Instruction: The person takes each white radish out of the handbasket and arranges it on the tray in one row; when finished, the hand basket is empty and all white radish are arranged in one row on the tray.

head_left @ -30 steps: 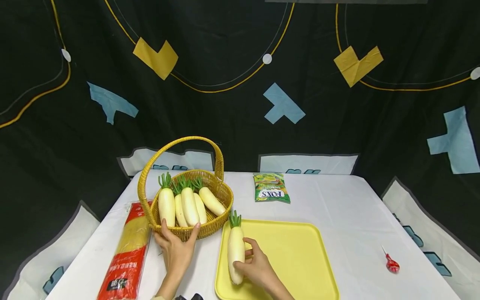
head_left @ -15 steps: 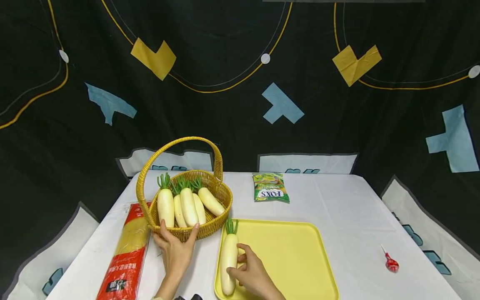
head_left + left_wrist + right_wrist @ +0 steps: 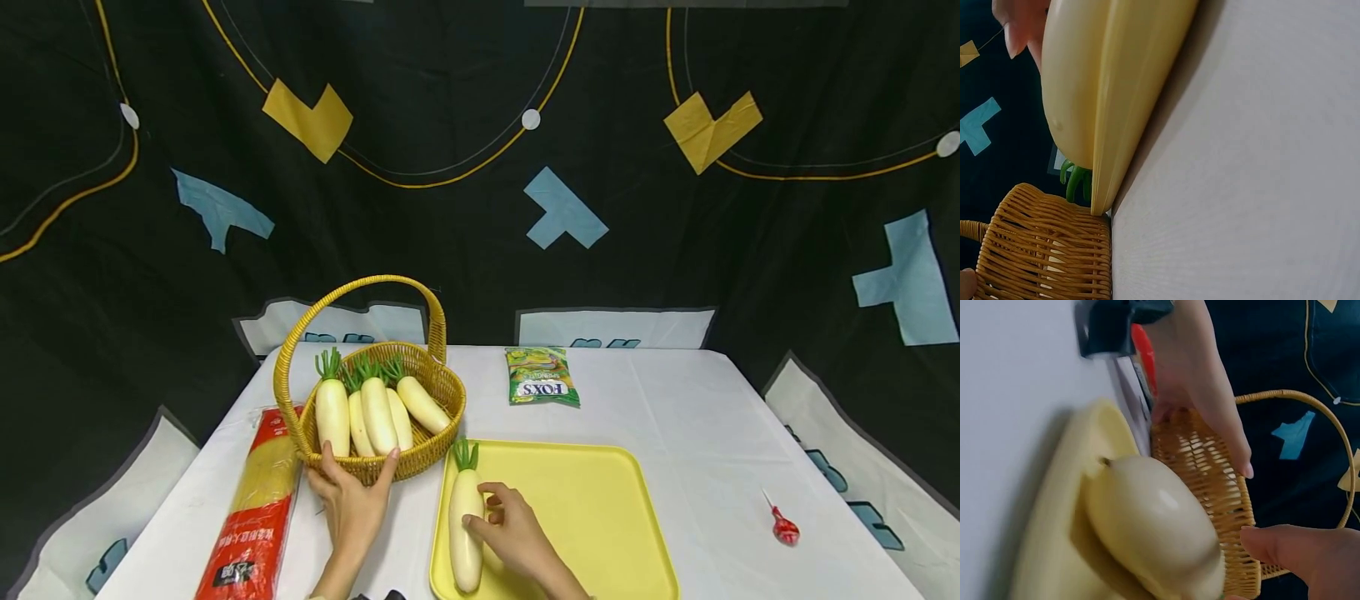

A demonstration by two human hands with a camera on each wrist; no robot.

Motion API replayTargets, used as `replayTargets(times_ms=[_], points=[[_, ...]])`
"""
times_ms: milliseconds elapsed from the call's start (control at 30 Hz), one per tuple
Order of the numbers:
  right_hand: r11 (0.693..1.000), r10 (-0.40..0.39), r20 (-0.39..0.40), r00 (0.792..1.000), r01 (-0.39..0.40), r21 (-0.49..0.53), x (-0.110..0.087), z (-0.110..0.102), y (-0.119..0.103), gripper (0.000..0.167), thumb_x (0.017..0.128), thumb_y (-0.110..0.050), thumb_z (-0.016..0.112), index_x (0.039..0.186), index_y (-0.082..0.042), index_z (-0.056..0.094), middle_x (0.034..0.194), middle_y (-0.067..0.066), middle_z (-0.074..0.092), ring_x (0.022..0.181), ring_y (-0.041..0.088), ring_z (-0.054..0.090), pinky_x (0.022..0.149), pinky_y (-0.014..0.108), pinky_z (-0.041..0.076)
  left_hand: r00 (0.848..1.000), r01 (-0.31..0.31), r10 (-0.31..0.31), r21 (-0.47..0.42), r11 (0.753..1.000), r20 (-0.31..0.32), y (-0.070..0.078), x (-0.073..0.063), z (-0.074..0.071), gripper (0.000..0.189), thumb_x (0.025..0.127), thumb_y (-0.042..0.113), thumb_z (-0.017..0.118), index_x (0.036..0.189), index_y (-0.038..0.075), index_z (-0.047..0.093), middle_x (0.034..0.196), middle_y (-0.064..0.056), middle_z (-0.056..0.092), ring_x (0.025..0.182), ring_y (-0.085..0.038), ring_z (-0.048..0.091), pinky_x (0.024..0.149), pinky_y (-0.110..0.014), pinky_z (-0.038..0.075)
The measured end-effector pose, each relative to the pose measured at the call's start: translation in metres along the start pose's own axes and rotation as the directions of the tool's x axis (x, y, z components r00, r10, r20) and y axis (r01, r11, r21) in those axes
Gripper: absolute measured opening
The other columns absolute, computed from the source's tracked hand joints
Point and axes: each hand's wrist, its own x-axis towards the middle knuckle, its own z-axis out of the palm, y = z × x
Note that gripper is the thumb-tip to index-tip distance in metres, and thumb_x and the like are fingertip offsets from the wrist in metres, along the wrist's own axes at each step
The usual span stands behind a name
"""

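Observation:
My left hand (image 3: 356, 508) rests against the near side of a woven wicker basket (image 3: 442, 446), its thumb and forefinger spread straight up to the rim. Inside the basket lie several white radishes (image 3: 332, 417) with green tops. Another white radish (image 3: 467, 533) lies along the left side of a yellow tray (image 3: 585, 517), leaves pointing away from me. Beside it is my right hand (image 3: 513, 529), with thumb and fingertips right at the radish's right side. In the right wrist view the right thumb (image 3: 1279, 547) stands apart from the radish (image 3: 1154, 519).
A long red and yellow packet (image 3: 251, 517) lies left of the basket. Behind the tray is a green Fox's bag (image 3: 542, 377). Towards the table's right edge lies a red lollipop (image 3: 784, 528). A black cloth (image 3: 480, 225) hangs behind the white table (image 3: 720, 433).
The radish has moved left and down onto the tray's left side, then shifted slightly right. My right hand followed, and its fingers loosened. The left hand and basket have stayed put.

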Motion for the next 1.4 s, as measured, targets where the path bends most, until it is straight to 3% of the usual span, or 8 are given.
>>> replayTargets(times_ms=[200,467,667,1033,1133,1267,1400], points=[[0.999,-0.035,-0.046,0.998,0.034,-0.015,0.012,-0.014,-0.005,0.055,0.081,-0.033,0.064,0.124,-0.002,0.049,0.111,0.022,0.052,0.095,0.028,0.054,0.073,0.038,0.048,1.000,0.001,-0.001,-0.004,1.000,0.002,0.000,0.001,0.000,0.113,0.071,0.065,0.060,0.145,0.013,-0.008,0.141,-0.037,-0.018,0.125,-0.063,0.011,0.091,-0.070,0.026],[0.998,-0.062,-0.025,0.998,0.062,0.016,0.043,-0.039,-0.026,0.054,0.085,-0.038,0.060,0.132,-0.014,0.045,0.117,0.017,0.056,0.102,0.029,0.056,0.076,0.037,0.050,1.000,0.008,-0.008,-0.008,1.000,-0.001,-0.001,0.001,0.001,0.113,0.071,0.065,0.060,0.145,0.013,-0.008,0.142,-0.037,-0.017,0.125,-0.062,0.010,0.091,-0.069,0.027],[0.994,-0.104,0.019,0.994,0.103,0.046,0.067,-0.044,-0.055,0.057,0.085,-0.035,0.060,0.136,-0.020,0.040,0.119,0.015,0.056,0.105,0.028,0.057,0.080,0.039,0.050,1.000,0.014,-0.014,-0.001,1.000,-0.002,-0.003,0.000,0.000,0.113,0.071,0.067,0.059,0.145,0.013,-0.008,0.142,-0.037,-0.016,0.124,-0.063,0.012,0.088,-0.069,0.029],[0.978,-0.198,0.135,0.971,0.187,0.091,0.107,-0.014,-0.095,0.062,0.084,-0.027,0.064,0.139,-0.025,0.035,0.124,0.016,0.051,0.108,0.030,0.056,0.078,0.035,0.051,1.000,0.007,-0.008,-0.008,1.000,-0.021,-0.001,0.001,0.001,0.111,0.071,0.065,0.061,0.145,0.014,-0.004,0.142,-0.037,-0.013,0.124,-0.062,0.015,0.091,-0.068,0.028],[0.976,-0.208,0.177,0.962,0.194,0.097,0.118,-0.001,-0.097,0.063,0.084,-0.026,0.064,0.139,-0.026,0.035,0.125,0.017,0.049,0.106,0.030,0.057,0.076,0.035,0.051,0.999,0.001,-0.001,-0.012,1.000,-0.039,-0.002,0.001,0.001,0.110,0.071,0.064,0.063,0.144,0.014,-0.002,0.143,-0.037,-0.010,0.124,-0.061,0.017,0.091,-0.067,0.029],[0.980,-0.198,0.223,0.955,0.196,0.030,0.129,0.015,-0.093,0.065,0.083,-0.028,0.065,0.140,-0.029,0.032,0.128,0.016,0.048,0.106,0.029,0.058,0.074,0.032,0.051,0.999,0.001,-0.001,-0.002,1.000,-0.040,-0.002,0.000,0.001,0.109,0.071,0.063,0.062,0.144,0.014,-0.002,0.142,-0.038,-0.010,0.123,-0.062,0.019,0.088,-0.067,0.031],[0.979,-0.187,0.211,0.959,0.199,-0.037,0.136,0.027,-0.088,0.067,0.082,-0.027,0.065,0.140,-0.028,0.032,0.129,0.017,0.049,0.107,0.029,0.057,0.072,0.029,0.050,1.000,0.016,-0.016,0.015,1.000,-0.018,-0.001,0.000,0.001,0.110,0.072,0.065,0.060,0.144,0.013,-0.004,0.142,-0.038,-0.011,0.122,-0.063,0.019,0.086,-0.067,0.032]])
